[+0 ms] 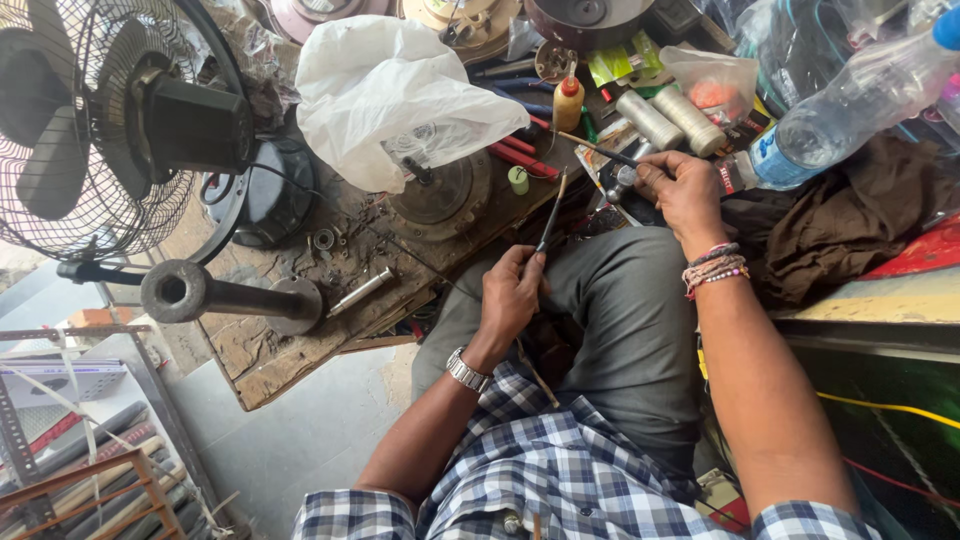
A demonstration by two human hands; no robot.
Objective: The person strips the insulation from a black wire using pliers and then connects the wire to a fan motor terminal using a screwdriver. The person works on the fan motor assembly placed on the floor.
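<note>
Tool [551, 212], thin and dark w/ a pointed tip, is sitting pinched in the left hand [512, 292] over the lap, tip aiming at the bench [290, 345]. Right hand [683, 188] is closing its fingers on a small metal part [624, 178] at the bench edge (exact grip can't be told). Tool is looking light, stiff, prob. slick; best gripped mid-shaft.

White plastic bag [395, 95] covers the far part of the round motor housing [440, 200]. Right hand [685, 190] hides whatever it grips; only a thin rod tip [590, 147] sticks out left. Fan [95, 130] cut off by left and top edges. Clear bottle [850, 100] runs off the right edge. Small parts [325, 240] on the bench too small to tell.
</note>
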